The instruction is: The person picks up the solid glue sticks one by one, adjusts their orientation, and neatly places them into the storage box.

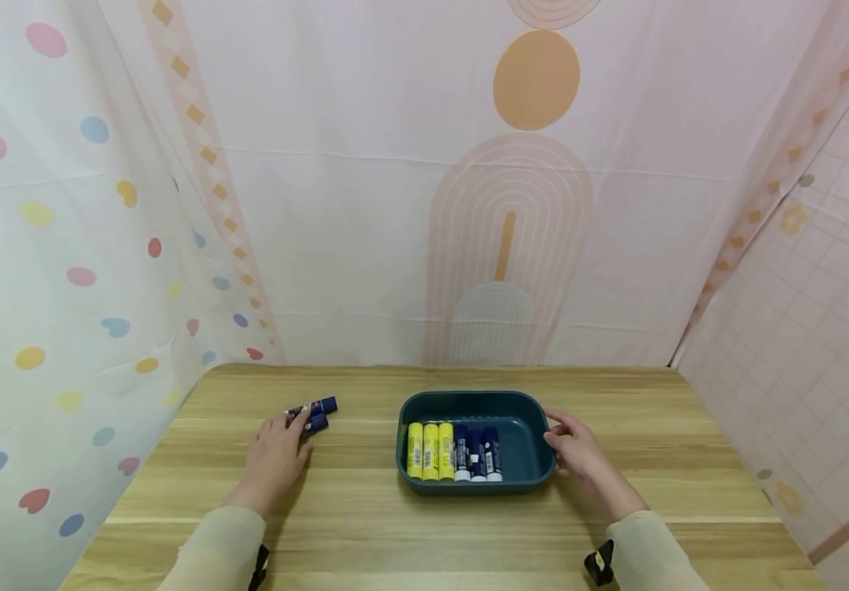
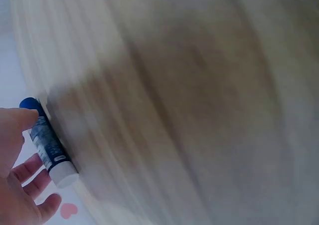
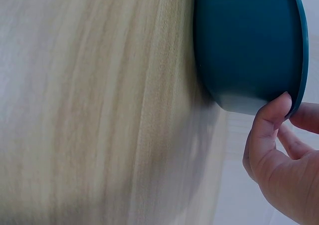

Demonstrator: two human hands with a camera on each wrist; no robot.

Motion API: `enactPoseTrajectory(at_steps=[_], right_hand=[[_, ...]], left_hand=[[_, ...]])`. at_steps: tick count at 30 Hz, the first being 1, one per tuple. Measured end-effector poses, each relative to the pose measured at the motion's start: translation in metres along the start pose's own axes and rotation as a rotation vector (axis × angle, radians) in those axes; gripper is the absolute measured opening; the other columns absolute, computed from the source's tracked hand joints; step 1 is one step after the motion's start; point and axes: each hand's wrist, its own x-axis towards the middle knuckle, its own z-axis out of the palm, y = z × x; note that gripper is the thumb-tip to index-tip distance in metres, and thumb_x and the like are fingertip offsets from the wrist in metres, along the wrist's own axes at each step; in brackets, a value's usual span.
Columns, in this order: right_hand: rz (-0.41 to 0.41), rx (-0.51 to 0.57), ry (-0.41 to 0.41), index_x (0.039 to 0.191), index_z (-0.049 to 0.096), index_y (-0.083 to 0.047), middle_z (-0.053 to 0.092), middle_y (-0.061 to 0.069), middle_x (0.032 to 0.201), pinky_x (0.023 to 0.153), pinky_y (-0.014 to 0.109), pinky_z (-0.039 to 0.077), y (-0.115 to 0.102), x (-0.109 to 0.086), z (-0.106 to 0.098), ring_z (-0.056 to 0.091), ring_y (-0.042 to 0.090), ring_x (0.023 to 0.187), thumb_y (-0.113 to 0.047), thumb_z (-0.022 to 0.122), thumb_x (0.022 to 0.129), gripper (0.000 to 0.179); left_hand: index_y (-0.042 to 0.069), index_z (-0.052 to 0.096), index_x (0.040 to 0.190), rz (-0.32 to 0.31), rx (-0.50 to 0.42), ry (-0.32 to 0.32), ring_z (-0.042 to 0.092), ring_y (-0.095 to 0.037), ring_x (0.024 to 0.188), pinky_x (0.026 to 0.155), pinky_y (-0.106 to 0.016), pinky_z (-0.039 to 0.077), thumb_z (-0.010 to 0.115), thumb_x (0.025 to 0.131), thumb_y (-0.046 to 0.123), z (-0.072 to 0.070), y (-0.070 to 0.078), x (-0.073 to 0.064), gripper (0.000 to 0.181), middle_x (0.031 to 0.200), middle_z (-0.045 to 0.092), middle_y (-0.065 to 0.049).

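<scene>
My left hand (image 1: 277,454) is at two dark blue glue sticks (image 1: 323,405) lying on the table at the left. In the left wrist view, its thumb and fingers lie about a blue glue stick (image 2: 49,144) with a white base. On the right, my right hand (image 1: 575,443) pinches the right end of a dark teal plastic box (image 1: 535,483). The right wrist view shows fingers on both sides of the box's rim (image 3: 302,60). Inside the box, three yellow glue sticks (image 1: 430,451) and three blue glue sticks (image 1: 477,454) lie side by side.
The wooden table (image 1: 365,533) bears the box near its middle. A patterned cloth (image 1: 351,246) hangs behind the table's far edge, with more cloth along both sides. Dark straps (image 1: 600,563) show at the wrists.
</scene>
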Motion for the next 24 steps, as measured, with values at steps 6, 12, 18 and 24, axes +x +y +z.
enactPoseTrajectory(at_steps=[6, 12, 18, 24], right_hand=[[0.001, -0.001, -0.001, 0.141, 0.041, -0.004, 0.043, 0.007, 0.095, 0.055, 0.027, 0.042, -0.0015, -0.0009, 0.0003, 0.043, 0.015, 0.062, 0.000, 0.047, 0.096, 0.045], [0.001, 0.001, -0.010, 0.141, 0.041, -0.004, 0.042, 0.008, 0.096, 0.056, 0.028, 0.043, -0.0016, -0.0011, 0.0001, 0.044, 0.016, 0.064, -0.001, 0.047, 0.096, 0.045], [-0.003, 0.009, -0.006, 0.141, 0.040, -0.003, 0.042, 0.007, 0.094, 0.055, 0.027, 0.042, -0.0014, -0.0005, 0.0001, 0.043, 0.015, 0.062, 0.000, 0.047, 0.096, 0.046], [-0.001, 0.014, -0.009, 0.140, 0.041, -0.004, 0.042, 0.007, 0.094, 0.055, 0.027, 0.043, -0.0008, -0.0004, 0.0002, 0.043, 0.015, 0.062, 0.000, 0.047, 0.096, 0.045]], left_hand=[[0.002, 0.054, 0.131, 0.058, 0.014, 0.036, 0.053, -0.040, 0.096, 0.083, -0.053, 0.046, 0.072, 0.082, 0.014, 0.0017, 0.0028, 0.0028, 0.053, 0.114, 0.052, -0.028], [0.004, 0.058, 0.126, 0.069, 0.037, 0.042, 0.054, -0.037, 0.089, 0.071, -0.050, 0.050, 0.074, 0.079, 0.010, 0.0012, 0.0059, 0.0009, 0.050, 0.104, 0.057, -0.021], [0.005, 0.059, 0.126, 0.083, 0.062, 0.034, 0.055, -0.037, 0.090, 0.074, -0.050, 0.050, 0.071, 0.081, 0.008, -0.0009, 0.0071, -0.0002, 0.047, 0.102, 0.060, -0.019], [0.008, 0.054, 0.132, 0.110, 0.030, 0.038, 0.059, -0.037, 0.087, 0.078, -0.049, 0.051, 0.068, 0.081, 0.001, 0.0006, 0.0064, 0.0009, 0.053, 0.102, 0.060, -0.020]])
